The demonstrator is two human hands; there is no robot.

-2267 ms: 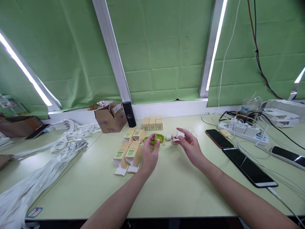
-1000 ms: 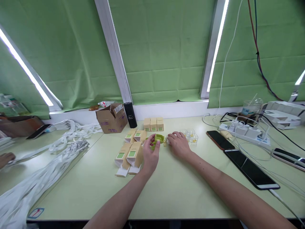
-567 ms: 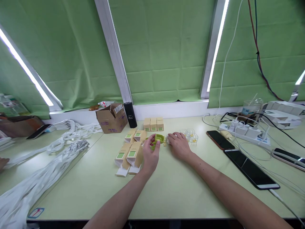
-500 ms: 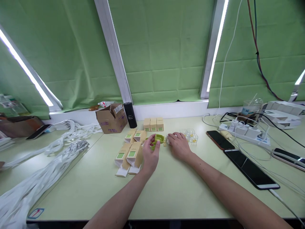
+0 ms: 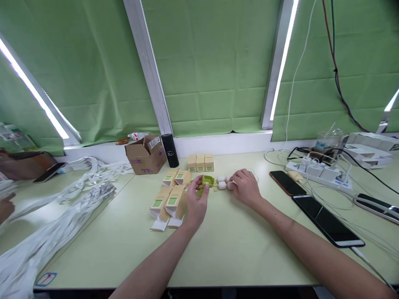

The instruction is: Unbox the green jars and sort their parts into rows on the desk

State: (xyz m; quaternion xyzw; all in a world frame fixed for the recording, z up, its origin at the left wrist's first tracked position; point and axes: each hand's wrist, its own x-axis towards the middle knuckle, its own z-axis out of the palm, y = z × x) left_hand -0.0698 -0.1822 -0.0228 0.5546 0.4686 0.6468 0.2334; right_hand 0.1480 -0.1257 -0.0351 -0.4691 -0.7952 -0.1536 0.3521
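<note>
Our left hand [image 5: 196, 204] pinches a green plastic ring [image 5: 208, 181] between thumb and fingers, its grip closed on the ring, low over the table [image 5: 224, 253]. Our right hand [image 5: 247, 190] rests palm-down just to the right, fingertips touching the small white pieces [image 5: 222, 183] that lie on the table beside the ring; we cannot tell whether that grip has closed on one. Tan cartons [image 5: 170, 199] with green labels lie on their sides just left of our left hand, and three upright cartons [image 5: 200, 162] stand behind the ring. A black phone [image 5: 327, 220] lies well to the right.
</note>
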